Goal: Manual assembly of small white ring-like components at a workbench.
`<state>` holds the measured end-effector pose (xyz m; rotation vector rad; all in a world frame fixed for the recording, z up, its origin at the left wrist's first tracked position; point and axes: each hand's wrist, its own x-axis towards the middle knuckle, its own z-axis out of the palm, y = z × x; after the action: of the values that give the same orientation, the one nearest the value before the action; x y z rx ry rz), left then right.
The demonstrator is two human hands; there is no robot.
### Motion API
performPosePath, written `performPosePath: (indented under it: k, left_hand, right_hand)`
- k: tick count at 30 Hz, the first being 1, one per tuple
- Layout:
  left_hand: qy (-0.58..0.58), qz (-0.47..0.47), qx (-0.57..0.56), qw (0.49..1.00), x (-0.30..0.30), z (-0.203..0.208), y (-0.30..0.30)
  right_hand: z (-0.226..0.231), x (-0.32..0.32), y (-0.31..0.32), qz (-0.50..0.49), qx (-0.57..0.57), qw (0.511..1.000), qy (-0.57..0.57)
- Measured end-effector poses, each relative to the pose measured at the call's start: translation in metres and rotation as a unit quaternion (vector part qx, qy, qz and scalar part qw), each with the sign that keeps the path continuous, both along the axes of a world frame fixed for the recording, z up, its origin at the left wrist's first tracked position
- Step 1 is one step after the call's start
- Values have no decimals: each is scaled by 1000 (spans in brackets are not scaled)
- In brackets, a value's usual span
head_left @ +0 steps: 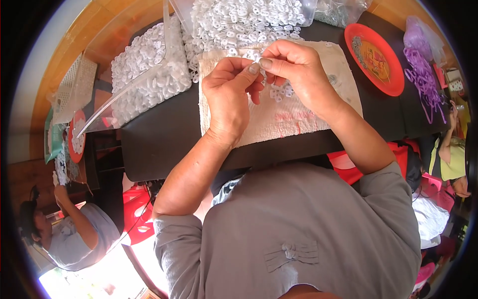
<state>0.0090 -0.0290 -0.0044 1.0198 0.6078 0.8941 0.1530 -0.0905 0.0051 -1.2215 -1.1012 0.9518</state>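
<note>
My left hand (231,92) and my right hand (297,70) meet fingertip to fingertip above a pale cloth (259,124). Both are closed in a pinch. A bit of a small white plastic piece shows between the thumbs and fingers, but the fingertips cover most of it. Several loose white plastic pieces (282,92) with holes lie on the cloth just under my right hand. Behind my hands a large heap of similar white rings (239,20) spills toward the cloth's far edge.
A clear plastic bin (149,74) full of white pieces stands on the left of the black table (159,154). To the right lie a red oval tray (393,84) with small metal-looking parts and a tangle of purple ribbon (425,84). Co-workers sit at far left (82,234) and far right (450,154).
</note>
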Motion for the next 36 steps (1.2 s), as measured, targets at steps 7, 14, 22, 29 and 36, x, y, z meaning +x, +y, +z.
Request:
performPosePath:
  k: [7, 14, 22, 29, 36]
  left_hand:
    - [33, -15, -13, 999, -1, 7, 7]
    - [8, 96, 39, 995, -9, 7, 26]
    - [10, 83, 37, 996, -12, 6, 28]
    - [21, 74, 24, 997, -12, 9, 24]
    - [9, 61, -25, 998, -11, 15, 23]
  right_hand:
    - [3, 6, 1, -27, -22, 999, -4]
    - [-1, 1, -1, 51, -54, 987, -145]
    - [-26, -25, -6, 40, 154, 767, -622]
    - [-31, -27, -6, 41, 153, 720, -675]
    - [-26, -31, -5, 68, 132, 717, -682]
